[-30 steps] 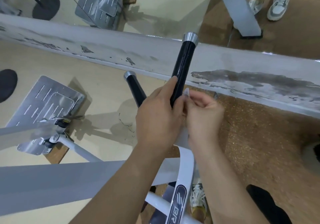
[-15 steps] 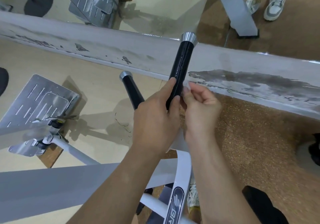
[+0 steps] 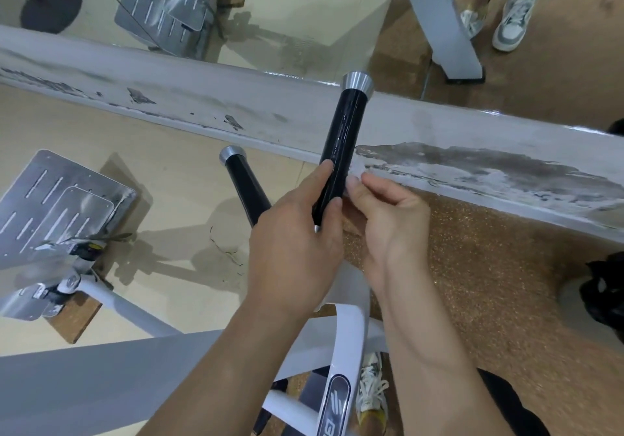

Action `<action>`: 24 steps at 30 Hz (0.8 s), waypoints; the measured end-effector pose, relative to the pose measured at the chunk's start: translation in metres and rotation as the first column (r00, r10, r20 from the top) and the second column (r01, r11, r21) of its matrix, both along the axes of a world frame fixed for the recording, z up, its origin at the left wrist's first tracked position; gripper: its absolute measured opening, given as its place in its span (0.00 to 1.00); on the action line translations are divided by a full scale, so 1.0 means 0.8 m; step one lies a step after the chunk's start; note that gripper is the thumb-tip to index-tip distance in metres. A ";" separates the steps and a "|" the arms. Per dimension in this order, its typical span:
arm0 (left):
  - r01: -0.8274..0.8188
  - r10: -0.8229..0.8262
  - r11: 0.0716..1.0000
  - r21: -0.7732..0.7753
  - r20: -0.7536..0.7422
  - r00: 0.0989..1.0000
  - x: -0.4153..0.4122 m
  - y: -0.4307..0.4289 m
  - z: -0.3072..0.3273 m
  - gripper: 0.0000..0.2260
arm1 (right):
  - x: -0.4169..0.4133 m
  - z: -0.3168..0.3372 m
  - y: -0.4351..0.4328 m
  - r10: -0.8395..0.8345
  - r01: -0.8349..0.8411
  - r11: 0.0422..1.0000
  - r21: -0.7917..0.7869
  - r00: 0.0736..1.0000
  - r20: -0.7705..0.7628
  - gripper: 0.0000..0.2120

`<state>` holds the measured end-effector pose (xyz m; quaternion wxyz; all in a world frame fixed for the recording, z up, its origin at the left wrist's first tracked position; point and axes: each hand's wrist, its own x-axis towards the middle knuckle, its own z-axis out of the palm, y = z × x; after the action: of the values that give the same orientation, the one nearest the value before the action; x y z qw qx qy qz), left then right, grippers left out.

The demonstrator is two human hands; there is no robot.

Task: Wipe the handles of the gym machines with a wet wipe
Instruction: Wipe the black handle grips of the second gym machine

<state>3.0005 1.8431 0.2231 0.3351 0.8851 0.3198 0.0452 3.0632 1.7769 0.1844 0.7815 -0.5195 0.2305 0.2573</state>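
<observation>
The handle (image 3: pixel 341 152) stands just above the middle of your view. Its long axis runs from 7 o'clock, where it sinks between your hands, up to 1 o'clock, where its flared silver cap points. Your left hand (image 3: pixel 297 236) grips the lower part, forefinger laid up the left side and thumb wrapped across the front. Your right hand (image 3: pixel 388 223) has curled fingers with the tips bunched against the grip's right side; you cannot tell whether they pinch anything there.

A second handle (image 3: pixel 244 185), shorter in view, rises just beside your left hand at 10 o'clock, partly hidden behind it. A scuffed white ledge (image 3: pixel 169 104) crosses behind both grips from 9 to 3 o'clock. A slotted metal footplate (image 3: pixel 50 206) lies at 9 o'clock, the white machine arm (image 3: pixel 349 344) runs down to 6 o'clock, and a laced shoe (image 3: pixel 371 391) shows beside it.

The grip is glossy black, with streaky highlights running along its length and a brushed metal cap.
</observation>
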 end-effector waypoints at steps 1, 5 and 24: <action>0.000 0.000 1.000 -0.017 -0.003 1.000 0.003 0.002 0.001 0.18 | 0.008 0.001 0.000 0.013 -0.012 1.000 -0.017 1.000 0.020 0.08; 0.059 -0.058 0.998 0.006 -0.053 0.997 0.020 0.013 0.001 0.18 | 0.035 0.003 0.008 0.032 -0.023 0.997 -0.073 0.991 0.127 0.09; 0.014 -0.014 0.999 -0.053 0.000 1.000 0.022 0.014 -0.006 0.20 | 0.082 -0.004 0.032 0.049 -0.014 0.988 -0.154 0.974 0.222 0.09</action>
<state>3.0184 1.8546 0.2183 0.3586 0.8781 0.3149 0.0344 3.1286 1.8025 0.1816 0.7568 -0.6066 0.1513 0.1910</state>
